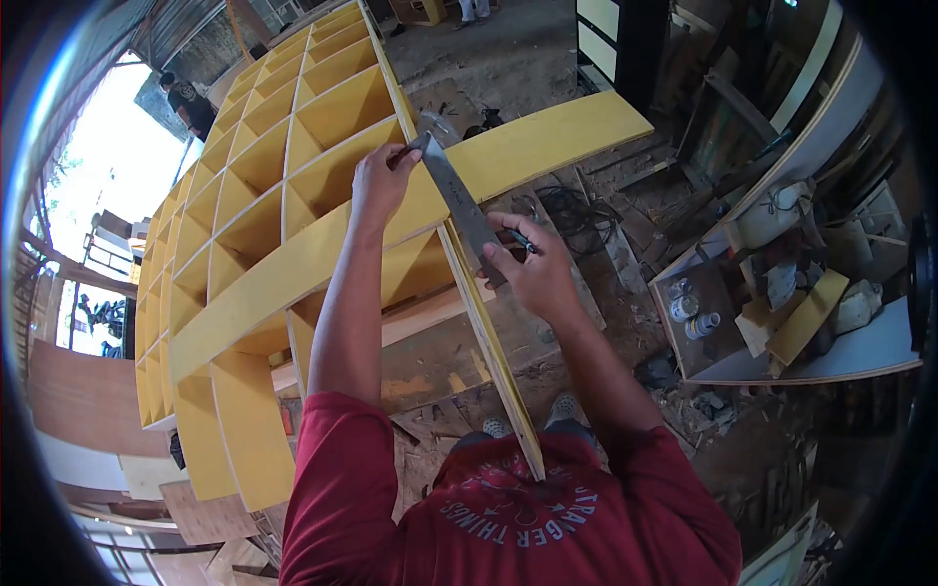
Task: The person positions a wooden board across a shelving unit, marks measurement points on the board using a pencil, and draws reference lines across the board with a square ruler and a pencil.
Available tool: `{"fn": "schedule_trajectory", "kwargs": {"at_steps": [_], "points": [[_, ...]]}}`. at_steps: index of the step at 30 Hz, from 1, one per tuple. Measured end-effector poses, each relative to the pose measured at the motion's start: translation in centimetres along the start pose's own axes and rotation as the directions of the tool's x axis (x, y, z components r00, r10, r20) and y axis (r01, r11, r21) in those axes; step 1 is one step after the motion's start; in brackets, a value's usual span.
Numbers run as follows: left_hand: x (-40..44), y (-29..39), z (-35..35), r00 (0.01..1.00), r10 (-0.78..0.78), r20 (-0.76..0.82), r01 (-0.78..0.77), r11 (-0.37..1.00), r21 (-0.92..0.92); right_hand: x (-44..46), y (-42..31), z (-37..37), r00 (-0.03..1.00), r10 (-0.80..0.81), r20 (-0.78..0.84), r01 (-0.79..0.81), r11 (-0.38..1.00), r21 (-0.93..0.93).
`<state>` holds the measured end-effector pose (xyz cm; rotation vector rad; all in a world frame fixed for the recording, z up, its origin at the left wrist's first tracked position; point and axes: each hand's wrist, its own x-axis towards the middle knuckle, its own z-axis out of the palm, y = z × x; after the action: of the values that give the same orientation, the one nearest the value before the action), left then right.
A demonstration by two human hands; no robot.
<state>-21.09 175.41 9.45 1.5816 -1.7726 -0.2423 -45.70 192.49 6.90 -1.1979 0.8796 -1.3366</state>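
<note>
A long yellow board (557, 140) lies across the large yellow grid frame (256, 190), reaching out past its right side. Over the board, in line with the frame's edge strip (489, 344), lies a dark metal ruler or saw-like blade (454, 190). My left hand (384, 181) pinches the far end of this metal piece. At its near end is my right hand (535, 269), closed round a dark pen (520, 237), with the thumb against the metal.
Right of me stands a curved-edge shelf (811, 369) with bottles (702, 325) and scraps. Cables (576, 210) and wood debris cover the floor. A person (188, 105) is at the far left; another person's legs (474, 12) show at the top.
</note>
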Motion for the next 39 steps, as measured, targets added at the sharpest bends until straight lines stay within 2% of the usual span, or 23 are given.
{"fn": "schedule_trajectory", "kwargs": {"at_steps": [3,6,9,12,15,18,21,24,27,30,33,36,39], "points": [[-0.3,0.4,-0.1,1.0,0.026,0.011,-0.025,0.999,-0.043,-0.9,-1.0,-0.5,0.992,0.119,0.033,-0.121,0.991,0.066],[-0.2,0.1,-0.1,0.984,0.177,-0.008,-0.174,0.973,0.15,-1.1,-1.1,-0.7,0.98,0.198,0.03,-0.2,0.972,0.125],[-0.3,0.0,-0.1,0.955,0.285,-0.077,-0.264,0.941,0.21,-1.0,-1.0,-0.5,0.984,0.176,0.019,-0.176,0.967,0.186],[-0.5,0.4,0.2,0.942,0.305,-0.139,-0.28,0.944,0.176,-0.6,-1.0,-0.2,0.99,0.143,0.01,-0.143,0.977,0.158],[-0.2,0.3,-0.1,0.982,0.188,0.002,-0.188,0.982,-0.012,-0.9,0.0,-0.7,0.991,0.133,0.008,-0.132,0.971,0.202],[-0.4,0.4,-0.2,0.978,0.207,0.002,-0.207,0.978,-0.007,-1.5,-0.3,-1.0,0.982,0.19,0.004,-0.186,0.957,0.222],[-0.4,0.7,-0.1,0.974,0.227,-0.005,-0.226,0.973,0.047,-1.4,-0.2,-1.3,0.984,0.176,0.012,-0.175,0.966,0.192],[0.0,0.3,0.0,0.98,0.197,0.024,-0.197,0.98,-0.003,-1.2,-0.1,-1.8,0.987,0.157,0.018,-0.158,0.983,0.092],[0.0,0.1,0.1,0.984,0.177,0.031,-0.174,0.982,-0.075,-1.0,0.0,-2.4,0.999,0.037,-0.007,-0.038,0.998,-0.054],[-0.1,0.3,-0.1,0.981,0.19,0.033,-0.188,0.981,-0.044,0.0,-1.9,-2.8,0.981,0.113,-0.16,-0.103,0.992,0.068],[0.0,0.2,0.1,0.978,0.208,0.031,-0.207,0.978,-0.029,2.3,-3.4,-4.0,0.974,-0.115,-0.194,0.079,0.98,-0.184],[0.4,-0.7,0.6,0.963,0.268,0.006,-0.267,0.962,-0.049,6.5,-3.9,-3.7,0.933,-0.34,-0.117,0.283,0.895,-0.345],[0.0,0.4,-0.1,0.976,0.211,0.056,-0.212,0.977,0.017,11.3,-3.3,-2.8,0.904,-0.426,0.023,0.364,0.742,-0.562]]}}
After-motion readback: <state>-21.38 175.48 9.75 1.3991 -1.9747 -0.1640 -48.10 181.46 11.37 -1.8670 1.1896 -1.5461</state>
